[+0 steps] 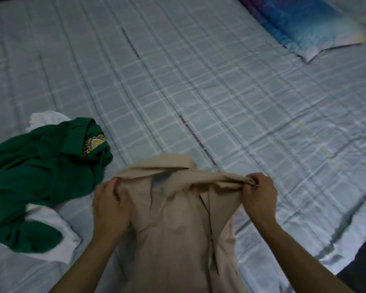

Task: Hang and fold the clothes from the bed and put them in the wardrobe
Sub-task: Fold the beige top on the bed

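A bed covered with a pale blue-green checked cotton sheet [199, 81] fills nearly the whole view, its fabric creased in long lines running from near to far. Printed lettering on a narrow dark strip [199, 142] runs along one of those lines at the middle of the sheet.

A beige woven shirt-like garment [173, 229] is held up at the near middle, over the near edge of the bed. Its top edge is stretched from left to right between the two hands and its body hangs down toward the camera. A collar flap folds over on the far side.

A dark green crumpled garment [36, 166] lies in a heap on the sheet at the near left, just beside the beige one. A yellow and blue patterned lining [93, 142] shows in its open neck. A white cloth [59, 240] lies under the green heap and shows at its far and near ends.

A blue and purple printed pillow [304, 24] lies at the far right, well apart from the clothes.

The left hand [110, 208] grips the left end of the beige garment's top edge, fingers curled into the cloth. The right hand [260, 197] pinches the bunched right end of that edge between thumb and fingers.

A dark shape [361, 261] shows at the near right corner, off the bed; what it is cannot be told.
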Action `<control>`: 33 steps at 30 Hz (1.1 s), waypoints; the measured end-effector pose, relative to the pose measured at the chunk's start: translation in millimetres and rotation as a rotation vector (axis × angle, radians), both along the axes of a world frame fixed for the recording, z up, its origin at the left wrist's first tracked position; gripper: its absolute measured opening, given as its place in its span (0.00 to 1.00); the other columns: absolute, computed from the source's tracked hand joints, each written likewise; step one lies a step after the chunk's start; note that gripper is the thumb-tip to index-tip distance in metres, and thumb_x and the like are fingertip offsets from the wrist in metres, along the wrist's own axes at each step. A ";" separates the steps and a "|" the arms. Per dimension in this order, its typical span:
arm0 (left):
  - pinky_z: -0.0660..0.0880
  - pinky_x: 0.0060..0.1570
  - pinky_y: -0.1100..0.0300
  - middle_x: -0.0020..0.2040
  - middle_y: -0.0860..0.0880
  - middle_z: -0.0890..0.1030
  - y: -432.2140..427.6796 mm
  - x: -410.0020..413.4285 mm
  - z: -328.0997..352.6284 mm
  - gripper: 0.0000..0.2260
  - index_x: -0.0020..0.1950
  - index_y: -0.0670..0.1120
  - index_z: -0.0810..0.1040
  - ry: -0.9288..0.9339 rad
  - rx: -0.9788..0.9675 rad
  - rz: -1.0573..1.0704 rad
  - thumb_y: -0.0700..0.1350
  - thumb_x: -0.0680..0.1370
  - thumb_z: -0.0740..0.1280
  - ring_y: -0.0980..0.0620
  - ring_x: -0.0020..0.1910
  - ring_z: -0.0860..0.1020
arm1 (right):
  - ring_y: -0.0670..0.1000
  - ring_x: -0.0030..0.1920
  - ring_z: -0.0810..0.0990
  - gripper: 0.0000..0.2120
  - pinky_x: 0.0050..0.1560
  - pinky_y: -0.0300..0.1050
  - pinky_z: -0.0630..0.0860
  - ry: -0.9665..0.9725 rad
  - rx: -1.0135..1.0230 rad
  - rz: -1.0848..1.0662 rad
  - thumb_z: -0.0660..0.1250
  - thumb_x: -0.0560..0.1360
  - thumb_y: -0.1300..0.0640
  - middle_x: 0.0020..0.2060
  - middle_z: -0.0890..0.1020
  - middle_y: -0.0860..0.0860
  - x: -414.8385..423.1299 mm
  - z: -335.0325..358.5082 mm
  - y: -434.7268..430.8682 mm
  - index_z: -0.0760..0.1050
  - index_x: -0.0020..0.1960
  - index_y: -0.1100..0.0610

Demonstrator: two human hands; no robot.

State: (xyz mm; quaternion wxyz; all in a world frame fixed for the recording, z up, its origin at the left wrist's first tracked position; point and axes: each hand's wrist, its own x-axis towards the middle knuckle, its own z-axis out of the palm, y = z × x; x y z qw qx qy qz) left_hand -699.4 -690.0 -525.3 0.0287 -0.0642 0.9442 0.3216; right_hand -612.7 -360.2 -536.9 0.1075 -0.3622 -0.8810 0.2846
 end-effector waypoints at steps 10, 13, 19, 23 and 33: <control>0.69 0.62 0.43 0.68 0.32 0.65 -15.6 16.7 -16.3 0.23 0.68 0.34 0.70 -0.554 -0.282 0.127 0.48 0.78 0.63 0.32 0.62 0.69 | 0.64 0.48 0.80 0.15 0.47 0.52 0.78 -0.263 -0.168 -0.429 0.62 0.72 0.69 0.49 0.82 0.64 76.1 -10.8 88.4 0.77 0.57 0.63; 0.70 0.58 0.40 0.65 0.34 0.69 -2.3 18.4 -6.4 0.13 0.55 0.39 0.78 -0.322 -0.413 0.044 0.45 0.76 0.64 0.32 0.61 0.69 | 0.64 0.55 0.78 0.25 0.52 0.53 0.76 -0.342 -0.208 -0.309 0.65 0.70 0.68 0.59 0.78 0.63 75.2 -8.3 83.1 0.72 0.67 0.59; 0.68 0.58 0.42 0.64 0.38 0.74 61.4 14.9 2.7 0.07 0.46 0.41 0.78 0.107 -0.297 -0.324 0.43 0.71 0.67 0.35 0.62 0.71 | 0.58 0.59 0.75 0.17 0.62 0.57 0.69 -0.088 -0.064 0.217 0.70 0.72 0.60 0.58 0.77 0.56 42.8 -1.8 36.8 0.76 0.61 0.59; 0.72 0.52 0.46 0.54 0.44 0.79 109.3 0.6 -4.6 0.11 0.52 0.43 0.78 0.054 -0.213 -0.589 0.47 0.74 0.63 0.41 0.53 0.75 | 0.51 0.56 0.75 0.18 0.60 0.48 0.69 -0.125 -0.095 0.348 0.73 0.72 0.51 0.55 0.78 0.51 10.6 -14.4 7.1 0.76 0.59 0.55; 0.65 0.61 0.53 0.68 0.51 0.70 154.9 -19.2 -49.0 0.21 0.69 0.52 0.69 0.027 -0.423 -0.770 0.52 0.76 0.65 0.49 0.66 0.68 | 0.52 0.56 0.73 0.29 0.58 0.48 0.70 -0.256 -0.018 0.433 0.69 0.68 0.40 0.56 0.75 0.49 -24.9 -53.4 -21.2 0.70 0.65 0.51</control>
